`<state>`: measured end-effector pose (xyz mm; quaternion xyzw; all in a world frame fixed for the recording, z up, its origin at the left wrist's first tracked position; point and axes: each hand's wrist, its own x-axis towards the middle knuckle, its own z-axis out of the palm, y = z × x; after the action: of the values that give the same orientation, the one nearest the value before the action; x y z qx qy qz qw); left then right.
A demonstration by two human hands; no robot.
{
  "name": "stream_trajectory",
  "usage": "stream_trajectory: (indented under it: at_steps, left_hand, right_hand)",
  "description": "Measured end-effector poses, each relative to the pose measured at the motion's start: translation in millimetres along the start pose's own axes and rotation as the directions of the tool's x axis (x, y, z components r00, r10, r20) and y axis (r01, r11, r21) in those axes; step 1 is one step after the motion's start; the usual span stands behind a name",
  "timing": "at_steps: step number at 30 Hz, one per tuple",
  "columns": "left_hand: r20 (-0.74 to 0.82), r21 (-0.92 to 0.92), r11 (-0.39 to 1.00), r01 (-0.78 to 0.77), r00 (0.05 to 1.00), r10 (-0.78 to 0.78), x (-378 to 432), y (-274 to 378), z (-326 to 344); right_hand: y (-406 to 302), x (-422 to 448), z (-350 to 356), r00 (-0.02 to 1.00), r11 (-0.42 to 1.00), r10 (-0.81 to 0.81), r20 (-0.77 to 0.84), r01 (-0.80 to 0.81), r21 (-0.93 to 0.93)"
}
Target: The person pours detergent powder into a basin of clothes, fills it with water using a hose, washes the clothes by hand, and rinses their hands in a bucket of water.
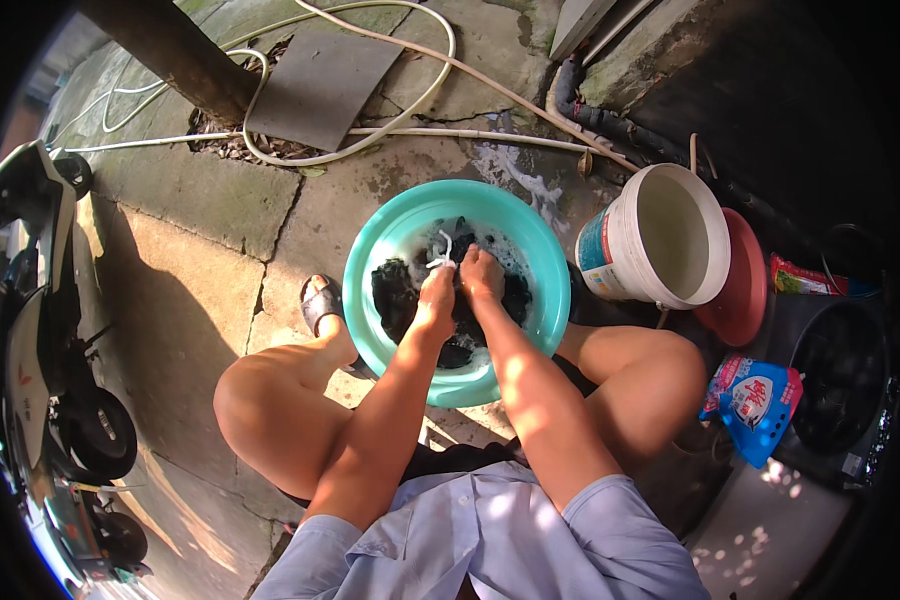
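Observation:
A round turquoise plastic basin (457, 395) stands on the concrete between my legs. Dark wet cloth (394, 295) lies in it among soapy suds. My left hand (438, 292) is closed on the cloth near the basin's middle, with a white drawstring (443, 252) sticking up just beyond its fingers. Close beside it, my right hand (481, 274) grips the same dark cloth, its knuckles upward. The fingertips of both hands are partly hidden by the cloth and suds.
Right of the basin stand a white bucket (621, 244) of water, a red plastic basin (742, 277) and a blue detergent bag (757, 409). A hose (412, 112) loops beyond, by a post (187, 64) and grey board (319, 86). Scooters (37, 360) stand at left.

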<state>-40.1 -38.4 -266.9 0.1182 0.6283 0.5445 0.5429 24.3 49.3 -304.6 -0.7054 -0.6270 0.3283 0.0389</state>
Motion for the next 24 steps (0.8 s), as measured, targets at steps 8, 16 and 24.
stream_trajectory:
  at_steps: [8,16,24]
  left_hand:
    - [-0.184,0.419,0.908,-0.031,0.976,0.118,-16,-18,5]
    - [-0.136,0.275,0.957,-0.096,0.981,0.138,-43,-16,37]
    - [-0.006,0.513,0.858,-0.019,1.000,0.026,-46,10,-14]
  right_hand:
    - [11,-13,14,0.936,0.924,-0.350,-0.035,0.351,0.151]
    - [49,-24,-23,0.944,0.808,-0.317,0.093,0.218,0.547]
    - [3,-68,-9,0.889,0.841,-0.445,-0.106,0.455,0.292]
